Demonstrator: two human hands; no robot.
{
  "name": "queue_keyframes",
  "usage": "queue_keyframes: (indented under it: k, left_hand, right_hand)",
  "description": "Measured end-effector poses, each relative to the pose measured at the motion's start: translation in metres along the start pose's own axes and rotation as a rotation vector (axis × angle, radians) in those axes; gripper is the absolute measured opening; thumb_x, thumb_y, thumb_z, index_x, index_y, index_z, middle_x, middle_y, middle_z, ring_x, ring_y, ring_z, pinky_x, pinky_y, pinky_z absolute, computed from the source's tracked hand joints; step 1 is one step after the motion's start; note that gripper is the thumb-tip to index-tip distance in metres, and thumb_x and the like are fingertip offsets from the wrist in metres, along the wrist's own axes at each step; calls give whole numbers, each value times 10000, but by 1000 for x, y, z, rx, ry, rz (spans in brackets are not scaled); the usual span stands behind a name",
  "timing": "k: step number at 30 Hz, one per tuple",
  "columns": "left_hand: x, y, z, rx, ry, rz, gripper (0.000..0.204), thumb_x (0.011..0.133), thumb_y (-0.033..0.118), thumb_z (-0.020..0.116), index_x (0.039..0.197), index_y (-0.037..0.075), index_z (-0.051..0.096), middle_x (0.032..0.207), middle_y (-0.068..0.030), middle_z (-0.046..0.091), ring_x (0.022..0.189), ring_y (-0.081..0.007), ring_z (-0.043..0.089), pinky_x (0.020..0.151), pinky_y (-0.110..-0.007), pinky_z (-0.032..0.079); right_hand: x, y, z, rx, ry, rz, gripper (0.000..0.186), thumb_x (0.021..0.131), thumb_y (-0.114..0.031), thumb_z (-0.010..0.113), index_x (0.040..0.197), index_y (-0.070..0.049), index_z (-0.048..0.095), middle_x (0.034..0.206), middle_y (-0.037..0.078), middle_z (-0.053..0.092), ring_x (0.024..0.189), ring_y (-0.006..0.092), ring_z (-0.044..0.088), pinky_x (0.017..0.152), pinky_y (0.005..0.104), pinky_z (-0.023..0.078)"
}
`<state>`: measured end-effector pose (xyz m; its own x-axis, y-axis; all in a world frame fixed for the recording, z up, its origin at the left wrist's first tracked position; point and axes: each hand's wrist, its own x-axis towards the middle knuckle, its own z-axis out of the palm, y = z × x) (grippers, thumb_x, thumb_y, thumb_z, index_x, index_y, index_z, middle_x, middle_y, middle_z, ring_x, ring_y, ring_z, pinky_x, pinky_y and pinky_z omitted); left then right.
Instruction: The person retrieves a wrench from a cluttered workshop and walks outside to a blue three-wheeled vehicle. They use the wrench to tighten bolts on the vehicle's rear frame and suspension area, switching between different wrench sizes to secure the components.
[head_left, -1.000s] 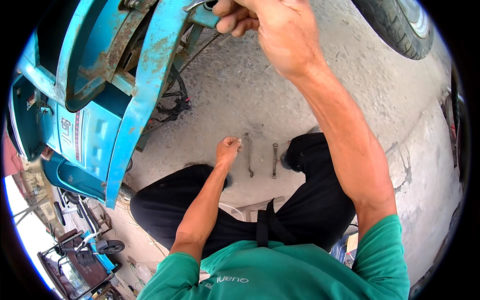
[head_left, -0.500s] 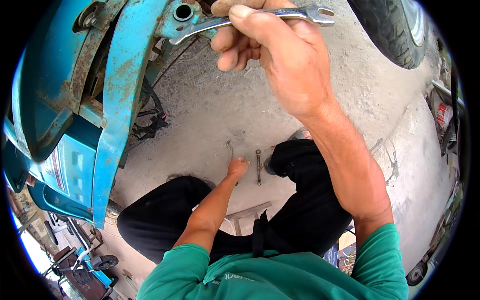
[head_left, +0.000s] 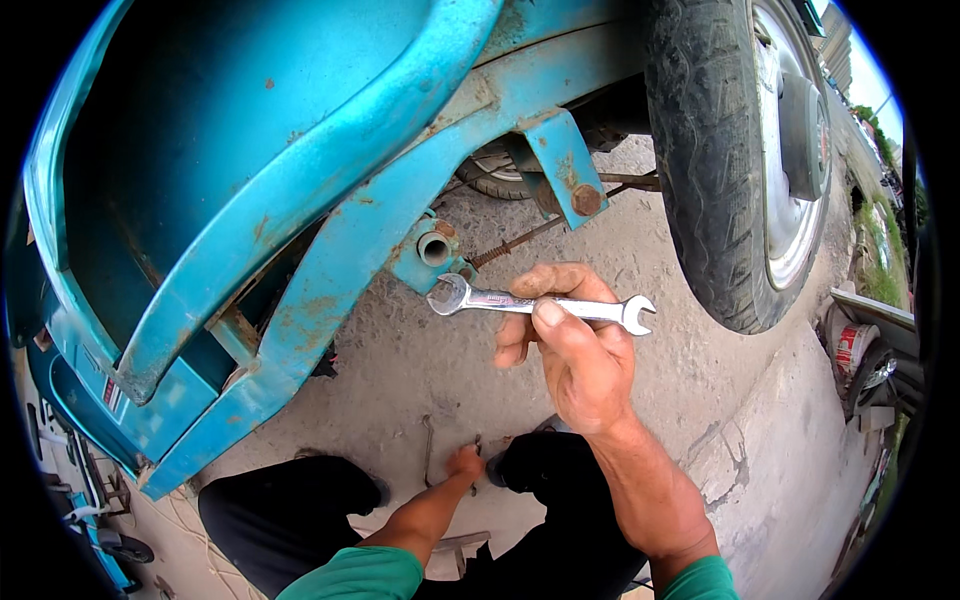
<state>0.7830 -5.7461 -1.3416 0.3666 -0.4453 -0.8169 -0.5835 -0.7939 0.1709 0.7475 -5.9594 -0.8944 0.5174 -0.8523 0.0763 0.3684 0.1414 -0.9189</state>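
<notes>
My right hand (head_left: 585, 365) pinches a shiny double open-end wrench (head_left: 500, 301) between thumb and fingers. The wrench's left jaw appears against or just in front of the lower end of a small blue bracket (head_left: 410, 262) with a round tube; exact contact cannot be told. Beside the bracket a rusty rod with a spring (head_left: 495, 252) runs to the right. Low on the ground, my left hand (head_left: 465, 463) is closed over a dark wrench (head_left: 478, 441), its fingers partly hidden. Left of that hand lies another thin wrench (head_left: 428, 450).
The rusty blue vehicle frame (head_left: 330, 265) fills the upper left. A black tire (head_left: 700, 170) on a silver wheel stands at upper right. A bolted blue bracket (head_left: 570, 170) hangs between them. Assorted clutter, including a red-and-white container (head_left: 850, 348), lines the right side.
The view has shifted, showing more frame and wheel. My left hand has moved right, from the thin wrench to the dark one. My right hand still holds the open-end wrench near the bracket.
</notes>
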Motion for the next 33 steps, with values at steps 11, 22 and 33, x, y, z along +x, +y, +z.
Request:
queue_keyframes:
  k: [11,22,33]
  left_hand:
    - [-53,-7,-109,-565,12,424,410,856,186,605,1214,5,521,928,-135,654,845,-263,646,793,-391,508]
    - [-327,-30,-325,-276,-66,615,531,833,1,644,1341,20,490,749,24,479,609,-61,423,546,-256,375]
    - [-473,-1,-451,-344,732,936,530,884,156,591,1335,-65,422,682,-109,627,401,-63,485,381,-177,372]
  right_hand:
    - [6,14,13,3,-67,-70,220,949,-160,538,1104,-12,586,816,77,663,689,133,629,629,276,477]
    - [-4,0,24,65,-30,-158,214,953,-170,532,1084,-19,608,786,52,657,660,92,612,599,253,473]
    - [-12,-6,29,58,-12,-200,233,928,-171,521,1061,-14,631,765,37,647,632,77,591,580,229,450]
